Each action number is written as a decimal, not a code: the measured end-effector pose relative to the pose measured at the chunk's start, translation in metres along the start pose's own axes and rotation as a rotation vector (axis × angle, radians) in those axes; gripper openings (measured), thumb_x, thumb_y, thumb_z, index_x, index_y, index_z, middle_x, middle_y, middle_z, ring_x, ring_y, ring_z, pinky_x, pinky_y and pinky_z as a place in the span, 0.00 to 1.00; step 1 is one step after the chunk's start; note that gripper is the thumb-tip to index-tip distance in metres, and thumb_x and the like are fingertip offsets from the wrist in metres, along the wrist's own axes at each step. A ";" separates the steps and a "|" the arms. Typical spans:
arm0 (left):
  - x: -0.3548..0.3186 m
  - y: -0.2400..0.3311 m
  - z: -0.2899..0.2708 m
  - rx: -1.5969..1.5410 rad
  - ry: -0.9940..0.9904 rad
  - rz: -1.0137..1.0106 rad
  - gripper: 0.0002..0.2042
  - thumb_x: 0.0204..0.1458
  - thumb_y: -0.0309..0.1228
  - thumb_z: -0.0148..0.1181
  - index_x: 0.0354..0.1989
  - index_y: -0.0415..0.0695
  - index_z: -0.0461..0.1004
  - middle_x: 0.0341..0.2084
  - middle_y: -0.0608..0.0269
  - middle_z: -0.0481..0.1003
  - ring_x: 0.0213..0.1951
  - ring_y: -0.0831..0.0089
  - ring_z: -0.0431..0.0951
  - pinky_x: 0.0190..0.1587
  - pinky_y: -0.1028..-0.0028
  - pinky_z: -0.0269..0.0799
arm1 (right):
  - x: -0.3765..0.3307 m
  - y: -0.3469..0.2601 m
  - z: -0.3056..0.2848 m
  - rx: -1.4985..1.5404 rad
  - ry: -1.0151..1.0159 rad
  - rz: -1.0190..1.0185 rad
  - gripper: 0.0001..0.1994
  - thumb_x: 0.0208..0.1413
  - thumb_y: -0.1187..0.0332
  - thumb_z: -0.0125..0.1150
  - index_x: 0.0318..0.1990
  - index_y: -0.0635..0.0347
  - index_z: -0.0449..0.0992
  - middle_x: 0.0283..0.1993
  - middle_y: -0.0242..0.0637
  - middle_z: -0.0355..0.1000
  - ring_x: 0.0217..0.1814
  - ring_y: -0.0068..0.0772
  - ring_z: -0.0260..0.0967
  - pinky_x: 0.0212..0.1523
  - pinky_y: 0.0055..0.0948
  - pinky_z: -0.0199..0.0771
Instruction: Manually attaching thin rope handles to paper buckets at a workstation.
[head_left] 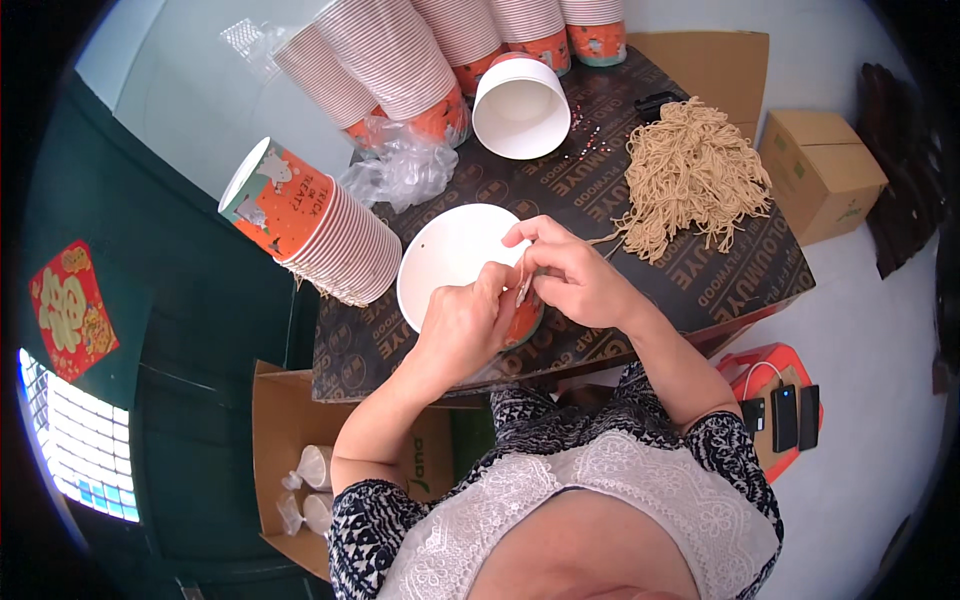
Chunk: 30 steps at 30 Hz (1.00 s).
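A white-lined paper bucket [452,258] with an orange printed outside lies tilted on the table in front of me, its mouth toward the left. A small dark hole shows in its inner wall. My left hand [465,318] grips the near side of the rim, fingers closed. Right beside it, my right hand [578,272] pinches at the rim's right part; what lies between its fingertips is too small to make out. A tan cord [604,239] shows behind my right hand, near the loose pile of tan cords [695,180].
Nested buckets [330,235] lean at the left, with tan cords under their rims. A crumpled plastic bag [405,170], another bucket [520,112] and tall bucket stacks [385,60] stand behind. Small beads [592,140] lie scattered. Phones [785,415] rest on a red stool at the right.
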<state>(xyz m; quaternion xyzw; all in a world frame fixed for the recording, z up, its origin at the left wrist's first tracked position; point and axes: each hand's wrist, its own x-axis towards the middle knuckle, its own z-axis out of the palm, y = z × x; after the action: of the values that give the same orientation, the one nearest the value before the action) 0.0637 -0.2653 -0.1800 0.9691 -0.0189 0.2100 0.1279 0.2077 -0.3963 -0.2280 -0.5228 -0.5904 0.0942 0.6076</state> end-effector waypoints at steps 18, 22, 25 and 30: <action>0.012 0.000 -0.011 -0.369 -0.077 -0.138 0.03 0.56 0.21 0.56 0.32 0.37 0.69 0.21 0.56 0.75 0.24 0.69 0.78 0.29 0.72 0.71 | -0.016 -0.009 0.025 -0.380 0.333 -0.177 0.06 0.51 0.81 0.58 0.33 0.65 0.67 0.53 0.47 0.65 0.43 0.47 0.72 0.38 0.38 0.73; 0.012 -0.004 -0.009 -0.365 -0.087 -0.158 0.03 0.56 0.22 0.54 0.31 0.36 0.68 0.18 0.56 0.73 0.22 0.68 0.76 0.27 0.71 0.69 | -0.021 -0.011 0.026 -0.476 0.303 -0.218 0.05 0.51 0.82 0.56 0.34 0.66 0.67 0.54 0.51 0.62 0.41 0.49 0.72 0.37 0.40 0.74; 0.012 -0.008 -0.007 -0.315 -0.098 -0.199 0.03 0.55 0.21 0.53 0.30 0.36 0.68 0.17 0.56 0.72 0.22 0.68 0.75 0.26 0.70 0.68 | -0.028 -0.008 0.029 -0.470 0.266 -0.230 0.06 0.51 0.82 0.55 0.34 0.68 0.66 0.54 0.53 0.61 0.41 0.50 0.72 0.36 0.39 0.75; 0.016 -0.008 -0.004 -0.257 -0.072 -0.208 0.03 0.53 0.22 0.53 0.29 0.36 0.68 0.17 0.51 0.73 0.22 0.58 0.76 0.27 0.64 0.69 | -0.030 -0.009 0.027 -0.479 0.232 -0.250 0.07 0.51 0.83 0.55 0.36 0.68 0.66 0.53 0.52 0.61 0.41 0.49 0.71 0.35 0.38 0.75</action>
<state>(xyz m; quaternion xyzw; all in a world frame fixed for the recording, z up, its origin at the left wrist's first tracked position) 0.0776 -0.2559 -0.1723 0.9484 0.0501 0.1567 0.2709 0.1724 -0.4079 -0.2466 -0.5819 -0.5824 -0.1837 0.5371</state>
